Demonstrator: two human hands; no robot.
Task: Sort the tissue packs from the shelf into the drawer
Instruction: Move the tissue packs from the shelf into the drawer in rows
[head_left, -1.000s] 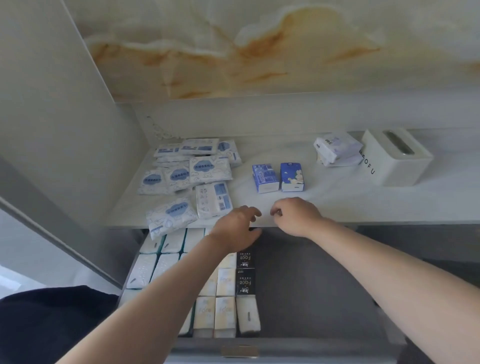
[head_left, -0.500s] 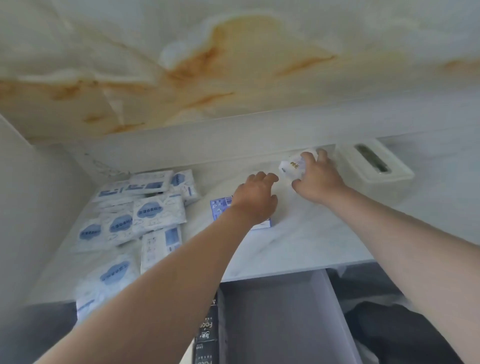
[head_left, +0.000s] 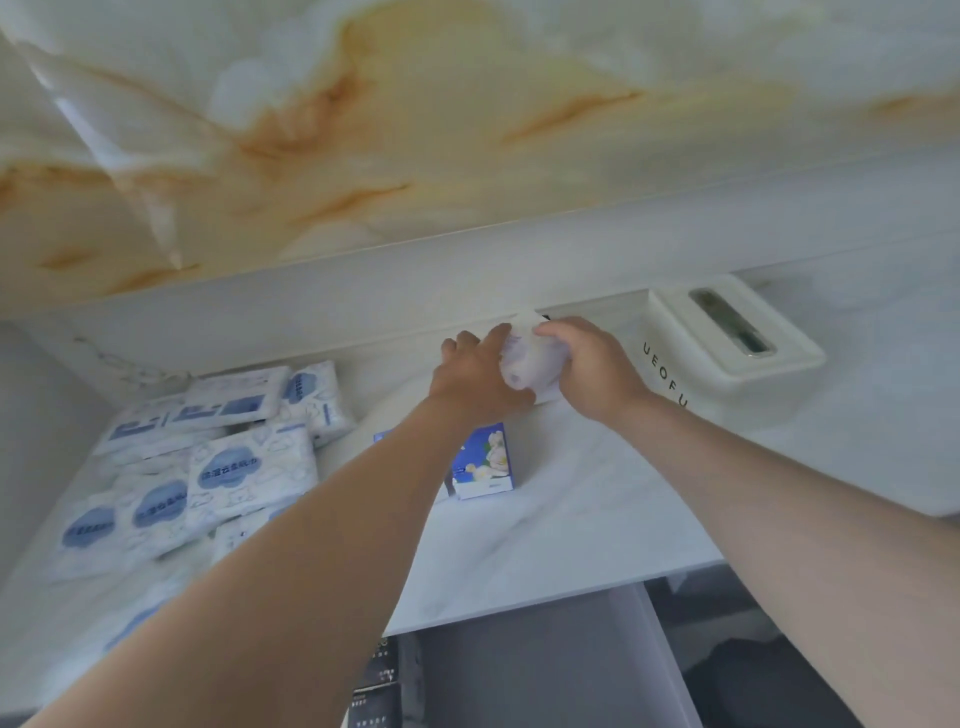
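Note:
Both hands reach to the back of the marble shelf (head_left: 597, 525). My right hand (head_left: 592, 369) grips white tissue packs (head_left: 524, 358) near the back wall. My left hand (head_left: 472, 376) touches the same packs from the left, fingers extended against them. Below the hands a blue tissue pack with a flower print (head_left: 485, 460) lies on the shelf, partly hidden by my left forearm. Several white and blue wet-wipe packs (head_left: 249, 473) are spread over the shelf's left side. The open grey drawer (head_left: 545, 670) shows at the bottom, with dark tissue packs (head_left: 376, 686) at its left.
A white tissue box with the lettering UEOFU (head_left: 727, 353) stands on the shelf right of my right hand. A marbled panel hangs overhead. The shelf's front edge runs above the drawer.
Both hands moved from the shelf's front edge to the back. The right hand took hold of the white packs; the left hand moved right from the blue packs to join it.

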